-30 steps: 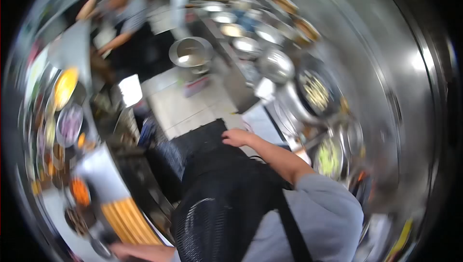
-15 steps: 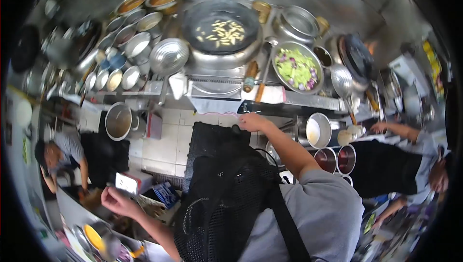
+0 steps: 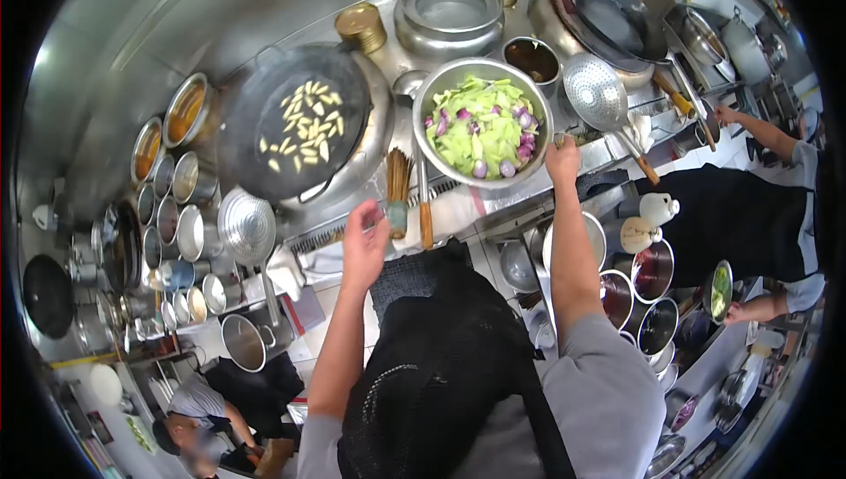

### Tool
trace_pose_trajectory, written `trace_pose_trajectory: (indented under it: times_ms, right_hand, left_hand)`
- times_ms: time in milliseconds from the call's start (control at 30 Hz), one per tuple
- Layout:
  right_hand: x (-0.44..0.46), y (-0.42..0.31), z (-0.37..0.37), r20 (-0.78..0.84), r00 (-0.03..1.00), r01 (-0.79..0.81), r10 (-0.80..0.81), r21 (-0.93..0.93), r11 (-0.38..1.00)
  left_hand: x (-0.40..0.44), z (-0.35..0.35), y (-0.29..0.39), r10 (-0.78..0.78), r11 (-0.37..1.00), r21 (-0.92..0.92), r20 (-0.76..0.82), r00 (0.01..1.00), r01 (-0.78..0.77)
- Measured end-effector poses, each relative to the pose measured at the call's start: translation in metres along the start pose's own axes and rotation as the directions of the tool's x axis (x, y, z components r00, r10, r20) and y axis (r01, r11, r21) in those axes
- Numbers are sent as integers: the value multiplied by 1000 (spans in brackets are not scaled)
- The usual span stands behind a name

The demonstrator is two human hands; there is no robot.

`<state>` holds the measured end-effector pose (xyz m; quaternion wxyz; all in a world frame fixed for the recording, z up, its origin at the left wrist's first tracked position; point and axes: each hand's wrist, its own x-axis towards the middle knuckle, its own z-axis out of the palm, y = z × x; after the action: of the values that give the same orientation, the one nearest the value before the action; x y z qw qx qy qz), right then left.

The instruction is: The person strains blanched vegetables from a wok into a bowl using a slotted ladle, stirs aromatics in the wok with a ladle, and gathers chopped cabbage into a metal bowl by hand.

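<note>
A metal bowl (image 3: 421, 140) of chopped green vegetable (image 3: 480, 122) and purple onion pieces (image 3: 527, 146) stands on the stove counter. My right hand (image 3: 564, 160) is at its lower right rim, fingers curled against the edge. My left hand (image 3: 365, 234) hovers over the counter's front edge, fingers apart and holding nothing. Just right of it lie a bamboo wok brush (image 3: 398, 193) and a ladle (image 3: 424, 188) with a wooden handle. To the upper left, a black wok (image 3: 251, 118) holds pale cut pieces (image 3: 310, 126).
A perforated skimmer (image 3: 247, 225) leans at the left and another skimmer (image 3: 596, 91) lies at the right. Behind the bowl stands a large metal pot (image 3: 449, 7). A co-worker's dark apron (image 3: 705, 223) is to my right; another person (image 3: 198, 404) bends at lower left.
My view has turned, bringing the bowl nearer the middle. My left hand has risen from low at the left to the counter edge. My right hand has reached the bowl's rim.
</note>
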<state>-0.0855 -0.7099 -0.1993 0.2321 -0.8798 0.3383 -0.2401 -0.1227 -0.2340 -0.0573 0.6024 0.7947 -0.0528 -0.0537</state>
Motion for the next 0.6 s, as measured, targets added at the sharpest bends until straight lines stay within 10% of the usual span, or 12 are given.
trace_pose_trajectory:
  times_ms: [200,267,367,600]
  right_hand:
    - [15,-5,13,269,925,-302,268,91,949]
    - [18,-2,17,292,911,-329,291,90,940]
    - [19,-15,2,338,900,-327,274,109,939]
    - [20,-45,-34,293,918,-321,268,150,935]
  left_hand:
    - [189,108,-74,-156,977,138,-38,987,160]
    - [225,120,-77,-458,889,100,254,852,448]
    - [232,135,-82,-415,905,143,86,906,401]
    - [242,126,-65,-431,883,-82,249,867,462]
